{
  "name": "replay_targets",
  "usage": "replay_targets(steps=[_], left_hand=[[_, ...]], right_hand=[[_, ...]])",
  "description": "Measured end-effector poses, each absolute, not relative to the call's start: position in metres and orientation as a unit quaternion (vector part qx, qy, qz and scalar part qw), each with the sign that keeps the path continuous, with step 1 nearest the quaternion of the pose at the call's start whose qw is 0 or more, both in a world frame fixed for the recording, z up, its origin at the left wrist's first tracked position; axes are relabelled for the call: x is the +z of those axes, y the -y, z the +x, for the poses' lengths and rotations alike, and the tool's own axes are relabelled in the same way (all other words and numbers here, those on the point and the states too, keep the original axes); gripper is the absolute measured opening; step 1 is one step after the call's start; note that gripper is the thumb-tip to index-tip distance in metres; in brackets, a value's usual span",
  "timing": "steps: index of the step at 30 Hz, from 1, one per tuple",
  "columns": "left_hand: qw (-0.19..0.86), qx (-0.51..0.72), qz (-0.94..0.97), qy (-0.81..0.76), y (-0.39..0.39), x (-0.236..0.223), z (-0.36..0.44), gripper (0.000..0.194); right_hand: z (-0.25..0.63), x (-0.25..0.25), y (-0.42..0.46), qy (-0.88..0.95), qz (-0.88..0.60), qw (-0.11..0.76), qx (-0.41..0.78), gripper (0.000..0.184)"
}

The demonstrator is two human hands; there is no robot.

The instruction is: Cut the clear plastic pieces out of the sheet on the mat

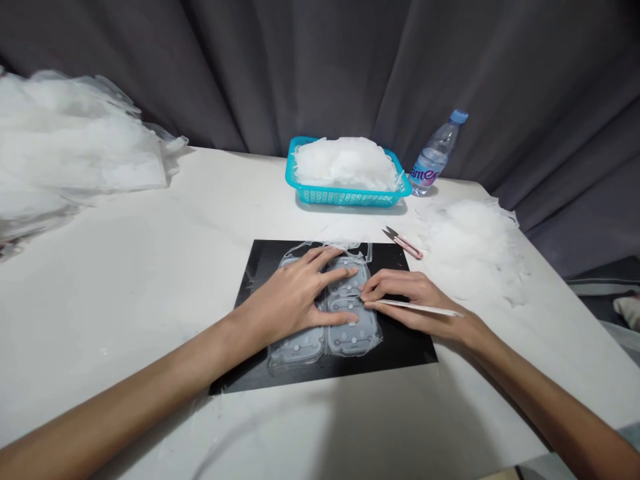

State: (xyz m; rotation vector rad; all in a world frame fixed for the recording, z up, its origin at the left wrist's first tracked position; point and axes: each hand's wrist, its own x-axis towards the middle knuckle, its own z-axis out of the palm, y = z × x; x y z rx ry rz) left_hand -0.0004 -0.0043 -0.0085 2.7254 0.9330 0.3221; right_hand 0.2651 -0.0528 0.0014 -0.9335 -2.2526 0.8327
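A translucent molded sheet [353, 337] with rounded rectangular panels lies on a black mat [400, 347]. Across its upper left part my left hand [300, 287] rests with fingers spread, pressing on the panels. My right hand [407, 297] pinches a slim white pen-like tool [420, 307] near its front end. The tool's tip meets the sheet by the gap between the two right-hand panels. Loose clear film trim sticks out along the sheet's top edge. Some of the left panels are hidden under my left hand.
Behind the mat stands a blue basket [350, 198] of white translucent pieces, beside a water bottle [431, 160]. Pink-handled thread snips [404, 243] lie right of the mat's top. White film heaps [80, 140] sit at left, another pile [473, 247] at right. A grey curtain [320, 67] hangs behind.
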Motion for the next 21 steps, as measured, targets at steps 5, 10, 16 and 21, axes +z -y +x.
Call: replay_targets(steps=[5,10,16,21], left_hand=[[0.126,0.105,0.932,-0.324,0.004,-0.009,-0.001,0.074],[0.149,0.134,0.925,-0.322,0.003,-0.014,-0.002,0.07],[0.2,0.125,0.911,-0.339,0.001,-0.019,-0.001,0.095],[0.206,0.096,0.907,-0.355,-0.001,-0.019,0.002,0.113]], right_hand=[[0.262,-0.005,0.052,0.877,-0.32,0.265,0.243,0.016],[0.254,-0.018,0.05,0.914,-0.305,0.256,0.076,0.021],[0.241,-0.019,0.05,0.906,-0.328,0.264,0.045,0.022],[0.24,-0.017,0.034,0.802,-0.444,0.377,0.134,0.022]])
